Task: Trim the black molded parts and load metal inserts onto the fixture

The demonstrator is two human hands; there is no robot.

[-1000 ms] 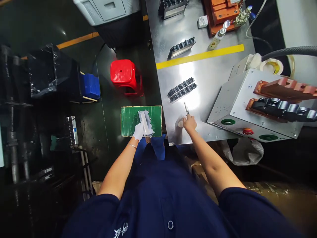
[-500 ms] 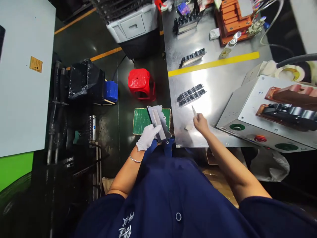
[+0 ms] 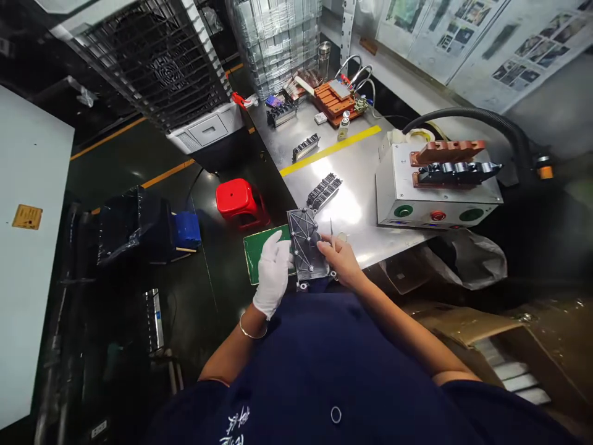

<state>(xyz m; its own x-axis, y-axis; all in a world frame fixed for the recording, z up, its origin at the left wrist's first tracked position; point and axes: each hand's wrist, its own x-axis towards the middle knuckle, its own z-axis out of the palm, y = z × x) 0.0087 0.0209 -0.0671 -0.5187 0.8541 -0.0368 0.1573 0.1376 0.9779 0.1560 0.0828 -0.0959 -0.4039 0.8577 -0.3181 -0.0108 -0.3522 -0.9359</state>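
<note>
My left hand (image 3: pixel 272 272), in a white glove, grips the left edge of a grey ribbed metal plate (image 3: pixel 306 246) held up in front of me. At the plate's right edge is my bare right hand (image 3: pixel 340 258), fingers closed on the plate and on a thin pointed metal tool (image 3: pixel 332 226) that sticks upward. Behind the plate lies a green mat (image 3: pixel 258 248) beside the steel table (image 3: pixel 361 179). A small round disc (image 3: pixel 342 237) lies on the table just past my right hand.
Two black toothed parts (image 3: pixel 324 190) lie on the table, another (image 3: pixel 306 147) near a yellow tape line (image 3: pixel 330 151). A grey control box (image 3: pixel 433 191) with green and red buttons carries a copper fixture. A red stool (image 3: pixel 238 201) stands on the floor at left.
My left hand lifted the plate off the green mat and turned its ribbed side towards me. My right hand left the table and came to the plate's right edge. The view tilted up.
</note>
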